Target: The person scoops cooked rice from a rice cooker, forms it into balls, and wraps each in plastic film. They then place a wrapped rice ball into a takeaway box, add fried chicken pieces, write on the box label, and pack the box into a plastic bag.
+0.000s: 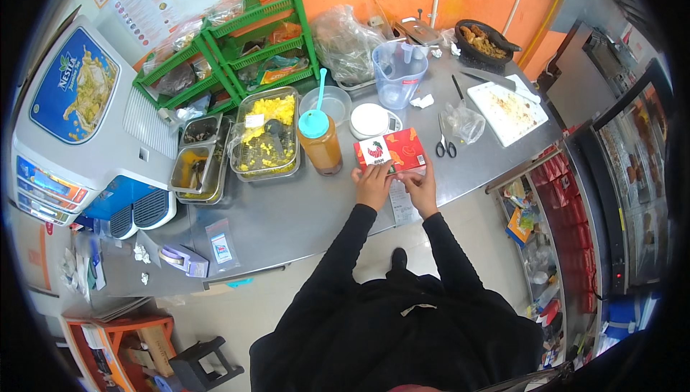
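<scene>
A red and white printed cardboard food box [396, 149] lies closed at the near edge of the steel counter. My left hand [373, 184] rests on its near left corner, fingers over the top. My right hand [422, 190] holds its near right corner, thumb and fingers at the front side. Under the box and between my hands hangs a printed paper slip [401, 206]. Just behind the box stands a white round kitchen scale [372, 121]. To the left is a bottle of orange-brown sauce [322, 152] with a turquoise lid. Black-handled scissors [445, 144] lie to the right.
Trays of yellow food [269, 133] and steel containers [197, 163] stand left, near a drinks dispenser [97, 101]. Behind are green racks [259, 47] and a plastic measuring jug [399, 76]. A knife lies across a white cutting board [506, 112] at right; a stone mortar [482, 44] stands beyond.
</scene>
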{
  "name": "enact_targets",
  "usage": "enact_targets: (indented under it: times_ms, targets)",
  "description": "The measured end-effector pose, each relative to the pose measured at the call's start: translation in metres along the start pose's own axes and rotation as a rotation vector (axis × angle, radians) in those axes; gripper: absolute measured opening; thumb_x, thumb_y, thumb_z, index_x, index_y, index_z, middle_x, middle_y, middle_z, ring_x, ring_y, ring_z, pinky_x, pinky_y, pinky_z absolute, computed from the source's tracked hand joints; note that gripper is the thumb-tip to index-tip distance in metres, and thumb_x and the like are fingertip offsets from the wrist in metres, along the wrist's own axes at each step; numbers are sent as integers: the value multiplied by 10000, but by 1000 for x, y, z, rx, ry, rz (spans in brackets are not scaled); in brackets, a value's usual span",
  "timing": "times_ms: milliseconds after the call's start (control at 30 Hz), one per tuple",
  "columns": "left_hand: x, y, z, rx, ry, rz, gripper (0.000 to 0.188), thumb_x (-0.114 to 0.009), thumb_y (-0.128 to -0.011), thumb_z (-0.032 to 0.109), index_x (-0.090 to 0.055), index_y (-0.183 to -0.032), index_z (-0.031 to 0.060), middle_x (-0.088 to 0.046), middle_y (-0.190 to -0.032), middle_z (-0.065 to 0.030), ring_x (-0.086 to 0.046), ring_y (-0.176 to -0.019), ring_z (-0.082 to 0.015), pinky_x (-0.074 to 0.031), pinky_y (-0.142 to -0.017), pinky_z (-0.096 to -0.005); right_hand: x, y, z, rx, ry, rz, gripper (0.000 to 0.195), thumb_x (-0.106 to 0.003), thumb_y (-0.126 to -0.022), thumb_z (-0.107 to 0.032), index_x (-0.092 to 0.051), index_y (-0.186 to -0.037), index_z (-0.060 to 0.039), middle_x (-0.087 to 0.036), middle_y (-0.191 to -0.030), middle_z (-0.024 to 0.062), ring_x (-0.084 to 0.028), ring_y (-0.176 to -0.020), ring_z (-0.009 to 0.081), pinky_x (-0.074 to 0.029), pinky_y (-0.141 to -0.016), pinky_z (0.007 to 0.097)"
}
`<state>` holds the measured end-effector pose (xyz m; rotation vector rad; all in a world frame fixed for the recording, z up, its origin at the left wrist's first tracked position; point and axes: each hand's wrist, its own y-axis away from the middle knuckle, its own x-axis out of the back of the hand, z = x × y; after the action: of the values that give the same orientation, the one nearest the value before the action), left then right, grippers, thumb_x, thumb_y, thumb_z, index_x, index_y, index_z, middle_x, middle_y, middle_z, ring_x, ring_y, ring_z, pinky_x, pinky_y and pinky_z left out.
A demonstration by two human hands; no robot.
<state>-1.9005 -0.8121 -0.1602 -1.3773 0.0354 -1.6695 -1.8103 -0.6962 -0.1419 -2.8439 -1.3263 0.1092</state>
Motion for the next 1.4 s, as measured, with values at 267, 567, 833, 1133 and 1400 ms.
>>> enact_targets:
  times_ms: [267,567,833,1133,1400]
  targets:
    - [11,-5,8,-99,-91,31,269,-633,-849,217,-656,-1116,240,-579,-862,77,-520,-860,-117,-280,-849,-462,0,-10,19,22,115,59,869,-684,-798,26,-164,-1485,-82,-655,-733,30,-597,-663,63,-465,-644,197]
    - [9,-13,14,-74,-45,19,204,-703,-770,265,-696,-970,224,-554,-874,67,-506,-887,-145,-278,-872,-494,6,-9,22,114,292,147,921,-778,-728,-72,-212,-1454,-96,-631,-628,33,-608,-568,148,-492,-624,267]
    - [1,17,34,65,-8,58,347,-702,-756,194,-602,-1087,161,-471,-1192,-92,-430,-1167,-281,-266,-954,-532,34,45,7,74,1074,176,854,-852,-602,-268,-386,-1286,-55,-519,-1116,172,-497,-1041,377,-442,-823,457]
    - [17,169,94,765,784,-258,755,-768,-772,326,-346,-1310,7,-382,-1298,-188,-386,-1218,-334,-376,-951,-478,46,92,72,-618,-76,285,684,-813,-752,-238,-413,-1240,26,-574,-1019,103,-578,-865,196,-495,-698,328]
    - [51,133,78,720,1002,-422,339,-710,-854,211,-629,-1082,-27,-695,-980,-127,-666,-921,-200,-506,-793,-313,73,103,18,-807,-450,-532,401,-625,-886,-113,-518,-1254,5,-621,-1127,72,-604,-1005,159,-466,-895,318]
